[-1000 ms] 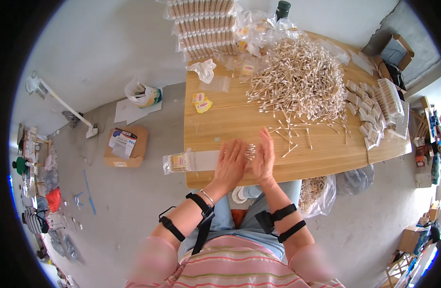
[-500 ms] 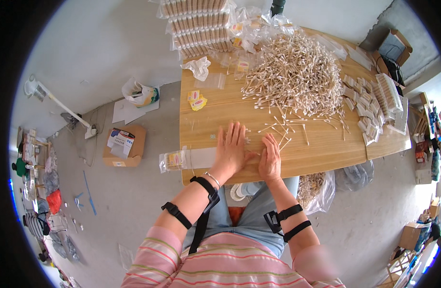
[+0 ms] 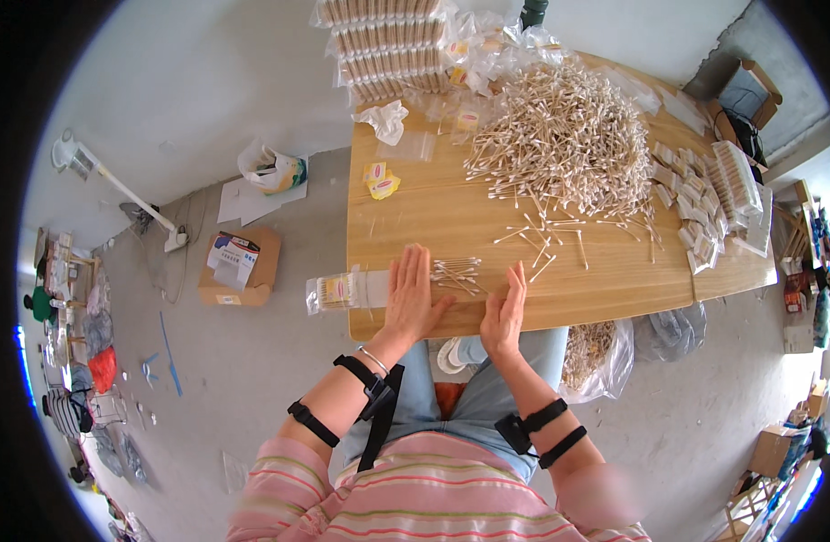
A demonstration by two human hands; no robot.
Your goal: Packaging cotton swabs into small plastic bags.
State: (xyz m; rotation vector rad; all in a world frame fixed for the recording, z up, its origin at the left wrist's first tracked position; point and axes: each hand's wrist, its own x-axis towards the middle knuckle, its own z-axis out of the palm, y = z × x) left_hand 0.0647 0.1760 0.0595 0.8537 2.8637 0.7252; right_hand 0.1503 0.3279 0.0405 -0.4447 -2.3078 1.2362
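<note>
My left hand (image 3: 410, 298) lies flat over the right end of a pale plastic sleeve (image 3: 373, 289), fingers stretched out and thumb apart. At the sleeve's left end a clear bag of cotton swabs (image 3: 334, 293) with a yellow label reaches past the table's left edge. A small bunch of loose cotton swabs (image 3: 457, 273) lies just right of my left fingers, heads pointing right. My right hand (image 3: 503, 313) stands on edge at the table's front, palm facing the bunch, fingers extended and holding nothing. A gap separates it from the swabs.
A large heap of cotton swabs (image 3: 568, 135) covers the table's far middle, with stray swabs (image 3: 546, 239) in front. Small filled packets (image 3: 695, 203) lie at the right. Stacked swab packs (image 3: 388, 54) stand far left, near yellow labels (image 3: 380, 180). A cardboard box (image 3: 261, 266) sits on the floor.
My left hand has slid left and away from the swabs, uncovering the small bunch. My right hand has shifted slightly down, and the gap between my hands has widened.
</note>
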